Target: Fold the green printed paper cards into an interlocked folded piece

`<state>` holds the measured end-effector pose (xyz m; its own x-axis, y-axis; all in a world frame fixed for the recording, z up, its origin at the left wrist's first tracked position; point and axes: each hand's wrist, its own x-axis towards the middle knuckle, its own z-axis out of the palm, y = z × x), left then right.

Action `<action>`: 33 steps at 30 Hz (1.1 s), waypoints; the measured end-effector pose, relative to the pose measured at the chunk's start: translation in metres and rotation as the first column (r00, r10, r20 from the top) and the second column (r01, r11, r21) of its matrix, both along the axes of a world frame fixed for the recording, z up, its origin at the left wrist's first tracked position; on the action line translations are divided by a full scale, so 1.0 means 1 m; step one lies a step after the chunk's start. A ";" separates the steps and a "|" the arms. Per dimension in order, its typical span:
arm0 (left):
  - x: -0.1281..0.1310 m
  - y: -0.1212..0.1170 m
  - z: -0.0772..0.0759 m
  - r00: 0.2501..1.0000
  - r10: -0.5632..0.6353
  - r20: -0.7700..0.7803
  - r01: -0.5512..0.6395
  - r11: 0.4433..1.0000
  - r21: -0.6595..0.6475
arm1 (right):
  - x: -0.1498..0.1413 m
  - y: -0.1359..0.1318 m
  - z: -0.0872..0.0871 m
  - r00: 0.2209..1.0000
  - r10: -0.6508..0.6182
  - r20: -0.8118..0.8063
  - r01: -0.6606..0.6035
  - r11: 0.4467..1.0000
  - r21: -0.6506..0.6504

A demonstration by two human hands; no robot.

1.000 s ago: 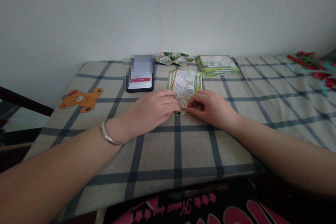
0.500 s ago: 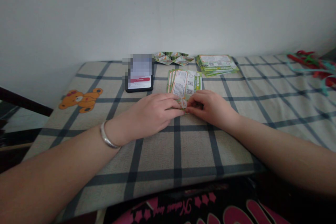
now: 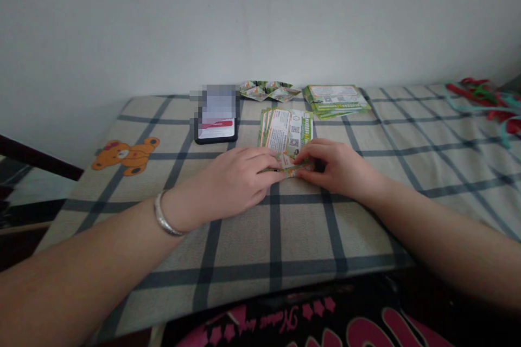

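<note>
Between my two hands lies a small folded printed card (image 3: 288, 164), green and white, partly covered by fingers. My left hand (image 3: 240, 181), a silver bangle at its wrist, is closed with its fingertips pinching the left end of this card. Thumb and fingers of my right hand (image 3: 336, 165) close on its right end. Just behind it, several green-and-white printed cards (image 3: 292, 127) with text and QR codes lie fanned flat on the checked tablecloth (image 3: 252, 244); their near edges are hidden by the hands and the folded card.
A phone (image 3: 216, 129) lies at the back left, its screen partly blurred out. Beside it are folded paper pieces (image 3: 269, 90) and a stack of cards (image 3: 338, 98) near the wall. An orange bear picture (image 3: 128, 155) is at left, red and teal strips (image 3: 488, 100) at far right.
My right fingers have shifted slightly right and spread a little along the card, so more of the folded piece shows between the hands. My left hand has barely moved.
</note>
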<state>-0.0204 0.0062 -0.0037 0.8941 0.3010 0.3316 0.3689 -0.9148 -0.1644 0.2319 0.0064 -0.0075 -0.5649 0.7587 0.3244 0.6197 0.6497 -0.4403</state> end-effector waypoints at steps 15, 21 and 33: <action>0.005 -0.004 -0.002 1.000 -0.003 0.005 0.004 0.997 -0.076 | -0.007 0.002 -0.003 0.999 -0.027 -0.019 0.027 1.000 0.004; 0.004 -0.002 -0.001 0.998 -0.056 -0.026 0.056 0.998 -0.023 | -0.005 0.004 -0.003 0.999 -0.048 -0.013 0.048 0.999 -0.026; 0.002 -0.001 -0.005 0.999 -0.048 -0.003 0.048 0.998 -0.044 | 0.007 0.002 0.009 0.994 -0.090 0.062 0.096 0.990 -0.107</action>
